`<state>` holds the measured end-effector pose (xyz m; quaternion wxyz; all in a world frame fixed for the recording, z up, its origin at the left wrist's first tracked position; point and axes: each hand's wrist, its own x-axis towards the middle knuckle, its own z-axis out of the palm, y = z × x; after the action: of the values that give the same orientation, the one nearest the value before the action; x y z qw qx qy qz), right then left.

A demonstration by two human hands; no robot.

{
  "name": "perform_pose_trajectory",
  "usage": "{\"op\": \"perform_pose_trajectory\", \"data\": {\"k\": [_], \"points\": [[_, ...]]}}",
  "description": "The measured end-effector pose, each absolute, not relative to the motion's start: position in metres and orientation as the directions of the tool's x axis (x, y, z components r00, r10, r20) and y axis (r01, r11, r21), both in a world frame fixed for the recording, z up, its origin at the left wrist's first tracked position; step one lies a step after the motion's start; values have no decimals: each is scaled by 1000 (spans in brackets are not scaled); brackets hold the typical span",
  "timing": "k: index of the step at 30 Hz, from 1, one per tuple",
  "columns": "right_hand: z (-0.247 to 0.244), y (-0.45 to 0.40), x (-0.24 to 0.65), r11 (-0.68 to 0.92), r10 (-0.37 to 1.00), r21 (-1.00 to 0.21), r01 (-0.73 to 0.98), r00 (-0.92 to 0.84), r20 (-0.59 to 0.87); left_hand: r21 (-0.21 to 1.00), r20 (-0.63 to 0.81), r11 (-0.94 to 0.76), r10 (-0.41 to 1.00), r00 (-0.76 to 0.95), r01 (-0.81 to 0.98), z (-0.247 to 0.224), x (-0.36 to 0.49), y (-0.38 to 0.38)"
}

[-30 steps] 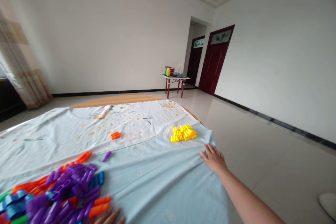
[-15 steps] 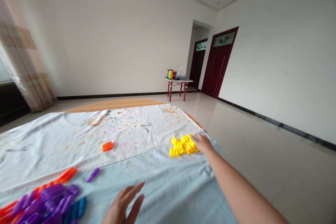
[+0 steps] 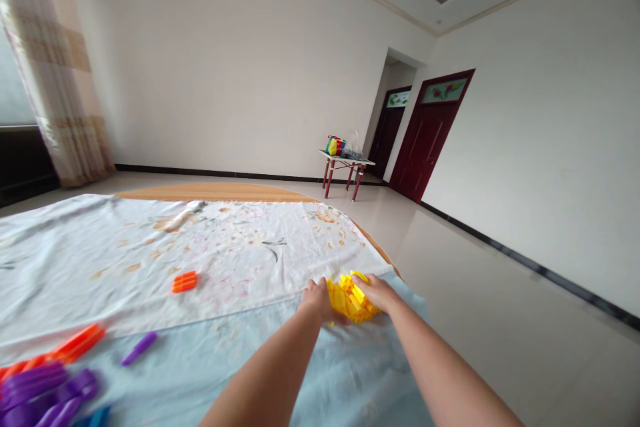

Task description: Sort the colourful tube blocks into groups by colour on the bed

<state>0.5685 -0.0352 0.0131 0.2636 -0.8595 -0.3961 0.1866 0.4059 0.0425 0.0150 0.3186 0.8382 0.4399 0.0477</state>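
So there's this heap of bright yellow plastic pieces (image 3: 353,300), small and tube-like, piled up every which way on the pale blue part of the cloth (image 3: 230,353), pretty close to its right edge. The left hand (image 3: 319,300) is up against the left side of the heap and the right hand (image 3: 375,291) is on the right side, fingers touching the top pieces. Their exact shape's kinda hard to make out, they're a bit blurry and partly covered.

Fingers of left hand (image 3: 318,300): tips hidden behind yellow pieces (image 3: 353,298). Purple pieces (image 3: 37,390): cut off, left edge. Blue piece (image 3: 95,417): cropped, bottom edge.
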Motion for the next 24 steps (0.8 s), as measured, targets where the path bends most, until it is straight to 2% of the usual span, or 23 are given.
{"op": "perform_pose_trajectory", "data": {"k": [6,15,19,24], "points": [[28,-28,530,-532,795,-761,370,528,-299,627,-200,-393,752,627,672,13,393,32],[45,-25,468,-405,846,-903,141,433,-312,814,-145,-233,806,574,533,19,360,12],[66,-25,418,-314,883,-948,52,384,-271,862,-64,-207,861,504,463,33,303,16],[74,1,301,-242,941,-969,-49,231,-246,853,37,-234,919,393,466,48,175,36]]}}
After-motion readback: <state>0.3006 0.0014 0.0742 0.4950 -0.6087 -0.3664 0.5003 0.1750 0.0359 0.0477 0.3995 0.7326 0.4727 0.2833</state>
